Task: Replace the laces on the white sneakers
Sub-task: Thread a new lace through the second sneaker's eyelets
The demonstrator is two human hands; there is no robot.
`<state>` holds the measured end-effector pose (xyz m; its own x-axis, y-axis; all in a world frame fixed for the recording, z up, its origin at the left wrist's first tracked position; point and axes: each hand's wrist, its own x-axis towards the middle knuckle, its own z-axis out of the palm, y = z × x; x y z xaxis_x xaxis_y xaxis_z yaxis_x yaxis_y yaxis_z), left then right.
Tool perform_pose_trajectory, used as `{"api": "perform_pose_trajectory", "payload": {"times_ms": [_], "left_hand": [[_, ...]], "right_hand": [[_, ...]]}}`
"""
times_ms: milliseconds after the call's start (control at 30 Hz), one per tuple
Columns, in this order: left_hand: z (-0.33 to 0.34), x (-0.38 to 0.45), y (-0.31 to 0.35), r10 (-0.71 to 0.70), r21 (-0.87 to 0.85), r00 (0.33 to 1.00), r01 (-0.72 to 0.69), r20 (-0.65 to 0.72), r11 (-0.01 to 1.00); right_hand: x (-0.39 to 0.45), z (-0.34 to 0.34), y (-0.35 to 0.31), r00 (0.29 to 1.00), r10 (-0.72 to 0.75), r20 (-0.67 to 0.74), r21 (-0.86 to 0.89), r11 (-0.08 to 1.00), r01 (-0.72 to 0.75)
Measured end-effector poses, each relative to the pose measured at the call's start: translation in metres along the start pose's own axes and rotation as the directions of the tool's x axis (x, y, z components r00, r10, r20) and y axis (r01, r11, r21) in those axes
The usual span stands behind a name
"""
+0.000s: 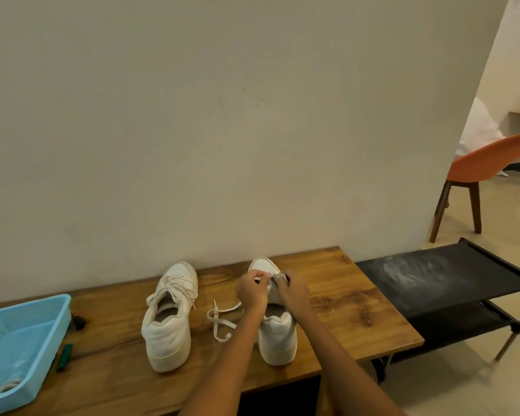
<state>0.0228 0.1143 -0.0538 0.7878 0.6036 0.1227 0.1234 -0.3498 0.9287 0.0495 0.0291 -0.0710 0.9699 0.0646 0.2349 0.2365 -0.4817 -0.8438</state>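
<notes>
Two white sneakers stand on the wooden table point(342, 310), heels toward me. The left sneaker point(168, 319) is fully laced with a tied bow. Both hands work over the front of the right sneaker point(278, 337). My left hand point(251, 291) pinches a white lace end near the eyelets. My right hand point(293, 292) pinches the tongue or upper next to it. The eyelet area is hidden behind my fingers. A loose white lace point(221, 319) trails in a loop on the table between the two shoes.
A light blue plastic basket point(27, 319) holding white laces sits at the table's left edge, with a green marker point(64, 357) and a small dark object point(78, 322) beside it. A black fabric shoe rack point(445, 280) stands right of the table; an orange chair point(487, 166) behind it.
</notes>
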Motion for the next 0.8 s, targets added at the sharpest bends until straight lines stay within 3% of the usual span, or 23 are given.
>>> {"api": "perform_pose_trajectory", "payload": {"times_ms": [167,400,567,800], "left_hand": [[0.003,-0.005,0.004,0.052,0.196,0.998,-0.056,0.027,0.979],[0.005,0.006,0.010,-0.083,0.406,0.995,0.053,0.055,0.912],[0.010,0.011,0.013,-0.102,0.428,0.993,0.069,0.053,0.901],[0.009,0.011,0.002,-0.048,0.287,0.996,0.025,0.074,0.958]], "right_hand": [[0.002,0.001,0.005,1.000,0.024,-0.005,0.107,0.994,-0.023],[0.004,0.002,0.007,0.999,0.032,0.017,0.136,0.990,-0.034],[0.006,0.004,0.010,0.998,0.063,-0.002,0.145,0.987,-0.062],[0.005,0.004,0.009,0.999,0.051,0.004,0.138,0.989,-0.051]]}}
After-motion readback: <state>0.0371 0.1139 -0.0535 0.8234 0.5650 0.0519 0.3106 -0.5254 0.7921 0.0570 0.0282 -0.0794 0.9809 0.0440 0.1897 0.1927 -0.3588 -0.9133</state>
